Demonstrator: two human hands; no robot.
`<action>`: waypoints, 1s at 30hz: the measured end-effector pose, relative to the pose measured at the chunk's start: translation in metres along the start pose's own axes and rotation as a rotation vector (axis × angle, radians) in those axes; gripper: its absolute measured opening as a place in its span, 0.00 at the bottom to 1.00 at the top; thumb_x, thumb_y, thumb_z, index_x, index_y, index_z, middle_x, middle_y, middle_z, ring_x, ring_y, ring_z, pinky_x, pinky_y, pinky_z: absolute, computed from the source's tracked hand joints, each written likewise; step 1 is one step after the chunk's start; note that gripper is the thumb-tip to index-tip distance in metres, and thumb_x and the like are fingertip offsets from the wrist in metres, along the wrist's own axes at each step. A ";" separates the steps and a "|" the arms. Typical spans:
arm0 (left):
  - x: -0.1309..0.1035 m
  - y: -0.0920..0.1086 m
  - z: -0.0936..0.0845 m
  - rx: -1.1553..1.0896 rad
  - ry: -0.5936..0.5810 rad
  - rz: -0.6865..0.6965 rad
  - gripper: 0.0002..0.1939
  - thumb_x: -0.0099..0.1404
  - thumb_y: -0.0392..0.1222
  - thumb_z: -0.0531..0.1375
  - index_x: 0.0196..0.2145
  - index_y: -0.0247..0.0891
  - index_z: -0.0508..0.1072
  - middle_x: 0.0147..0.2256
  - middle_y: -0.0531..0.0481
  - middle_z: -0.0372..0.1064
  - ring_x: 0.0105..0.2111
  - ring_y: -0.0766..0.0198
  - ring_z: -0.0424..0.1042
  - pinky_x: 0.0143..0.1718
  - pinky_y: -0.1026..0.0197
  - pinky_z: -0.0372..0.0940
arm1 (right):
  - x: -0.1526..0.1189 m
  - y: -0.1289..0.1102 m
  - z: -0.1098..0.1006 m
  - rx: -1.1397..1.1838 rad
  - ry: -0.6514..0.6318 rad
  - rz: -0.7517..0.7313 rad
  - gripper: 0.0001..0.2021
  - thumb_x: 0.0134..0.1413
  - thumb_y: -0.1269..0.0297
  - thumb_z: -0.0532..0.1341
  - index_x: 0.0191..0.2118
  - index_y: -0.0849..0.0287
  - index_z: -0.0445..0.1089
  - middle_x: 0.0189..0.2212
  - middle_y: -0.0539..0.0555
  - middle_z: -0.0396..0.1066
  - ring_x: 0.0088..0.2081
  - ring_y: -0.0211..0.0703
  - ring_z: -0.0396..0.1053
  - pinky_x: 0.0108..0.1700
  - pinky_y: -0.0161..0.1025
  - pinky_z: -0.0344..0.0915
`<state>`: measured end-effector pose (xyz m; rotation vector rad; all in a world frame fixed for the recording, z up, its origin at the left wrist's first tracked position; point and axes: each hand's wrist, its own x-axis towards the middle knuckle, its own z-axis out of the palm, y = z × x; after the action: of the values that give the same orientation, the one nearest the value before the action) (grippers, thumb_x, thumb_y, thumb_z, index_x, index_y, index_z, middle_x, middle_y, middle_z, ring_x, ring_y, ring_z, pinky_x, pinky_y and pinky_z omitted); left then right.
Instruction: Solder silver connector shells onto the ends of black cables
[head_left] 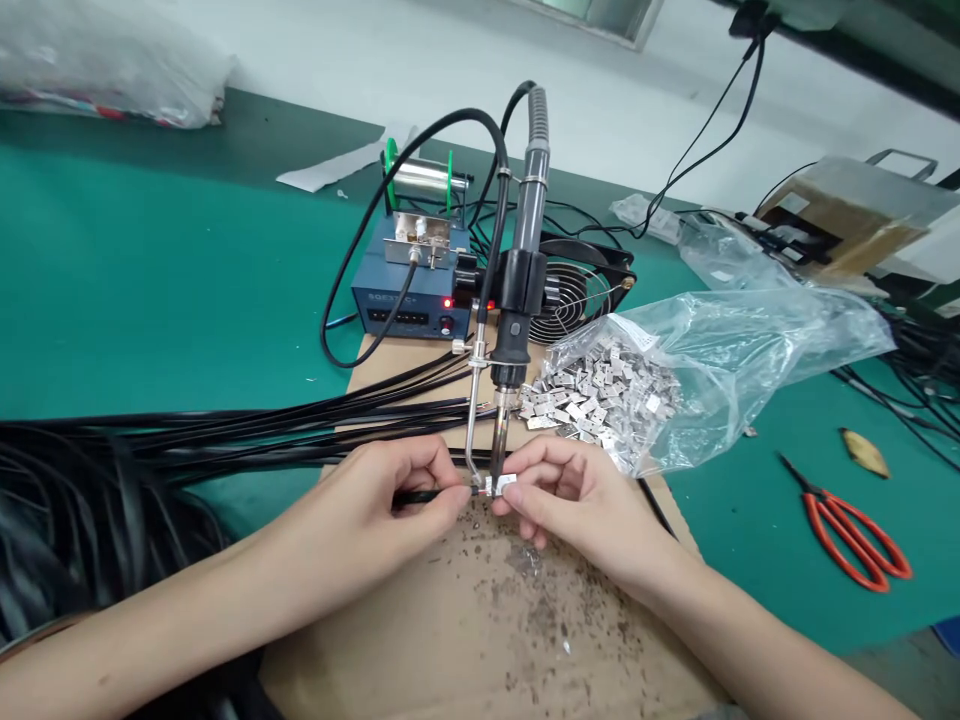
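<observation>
An electronics assembly workshop — the green-matted surface (150,280) carries a blue soldering station (409,295) with lit red indicators, a solder spool (421,178) on top and a mounted soldering iron (517,290). A small fan (581,290), a bag of metal terminals (645,385), bundled black cables (225,430) and red scissors (855,530) lie around — bench production work.

Both hands meet at centre, left hand (390,500) and right hand (577,495) with fingertips pinched.
</observation>
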<state>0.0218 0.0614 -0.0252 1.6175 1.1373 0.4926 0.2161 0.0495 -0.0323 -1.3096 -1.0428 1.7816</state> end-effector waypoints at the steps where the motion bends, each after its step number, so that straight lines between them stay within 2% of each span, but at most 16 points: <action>1: -0.001 0.000 0.000 0.002 0.005 0.000 0.10 0.60 0.44 0.56 0.24 0.40 0.68 0.21 0.58 0.64 0.22 0.68 0.59 0.24 0.66 0.51 | 0.000 0.000 0.000 -0.001 -0.001 0.002 0.09 0.36 0.70 0.71 0.28 0.59 0.72 0.22 0.50 0.77 0.17 0.31 0.64 0.20 0.31 0.62; 5: -0.003 -0.002 0.000 0.005 0.009 -0.025 0.10 0.61 0.45 0.56 0.24 0.40 0.68 0.19 0.60 0.59 0.21 0.68 0.55 0.22 0.66 0.49 | -0.002 -0.001 0.001 0.008 -0.007 0.003 0.09 0.36 0.71 0.71 0.27 0.59 0.72 0.21 0.49 0.77 0.17 0.30 0.64 0.20 0.30 0.61; 10: -0.005 -0.002 0.000 0.028 0.009 -0.080 0.11 0.61 0.47 0.57 0.25 0.41 0.68 0.20 0.58 0.63 0.23 0.67 0.59 0.24 0.65 0.51 | -0.002 -0.002 0.002 0.017 0.003 -0.003 0.08 0.36 0.71 0.71 0.27 0.58 0.73 0.21 0.49 0.77 0.16 0.30 0.64 0.20 0.31 0.60; 18: -0.006 -0.007 0.001 0.034 0.014 -0.087 0.10 0.61 0.48 0.57 0.26 0.41 0.69 0.24 0.56 0.70 0.27 0.63 0.66 0.29 0.63 0.57 | -0.004 -0.004 0.001 0.029 -0.003 -0.010 0.08 0.37 0.72 0.72 0.27 0.59 0.74 0.21 0.49 0.78 0.17 0.29 0.64 0.21 0.29 0.61; 24: -0.007 -0.008 0.002 0.035 0.014 -0.081 0.11 0.61 0.49 0.57 0.26 0.41 0.69 0.24 0.55 0.69 0.26 0.63 0.64 0.28 0.62 0.57 | -0.005 0.000 -0.003 0.053 -0.046 -0.050 0.06 0.43 0.69 0.72 0.28 0.58 0.75 0.22 0.51 0.79 0.20 0.32 0.67 0.22 0.29 0.60; 30: -0.007 0.000 0.001 -0.013 0.032 -0.102 0.10 0.58 0.48 0.58 0.25 0.41 0.69 0.22 0.56 0.68 0.24 0.66 0.62 0.25 0.65 0.55 | -0.004 0.001 -0.004 0.044 -0.084 -0.092 0.07 0.43 0.69 0.73 0.30 0.57 0.75 0.22 0.51 0.79 0.22 0.35 0.71 0.23 0.30 0.61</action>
<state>0.0195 0.0546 -0.0244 1.5368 1.2316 0.4599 0.2206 0.0463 -0.0319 -1.1504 -1.0852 1.7931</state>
